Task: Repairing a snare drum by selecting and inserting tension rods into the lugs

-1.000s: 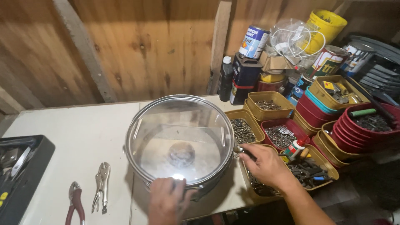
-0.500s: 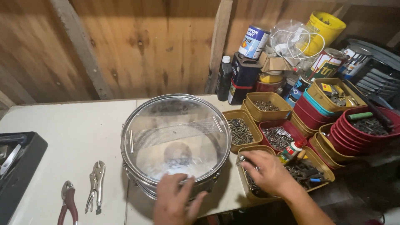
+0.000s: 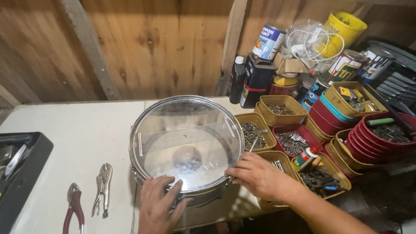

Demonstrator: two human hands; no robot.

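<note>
A round metal snare drum [image 3: 186, 143] with a clear head lies on the white table [image 3: 82, 130], its snare wires showing as a band across the head. My left hand [image 3: 158, 206] rests on the drum's near rim with fingers spread. My right hand [image 3: 258, 175] touches the rim at the drum's right side, fingers curled toward a lug. Whether it holds a small part I cannot tell.
Locking pliers [image 3: 102, 188] and red-handled pliers [image 3: 73, 208] lie left of the drum. A black tool tray [image 3: 19, 169] sits at the far left. Yellow and red tubs of screws [image 3: 294, 141] crowd the right. Cans and a black bottle [image 3: 237, 80] stand against the wooden wall.
The view has shifted and the drum now sits tilted with its far edge up. My left hand slid along the near rim; my right hand moved from the tubs onto the drum's right rim.
</note>
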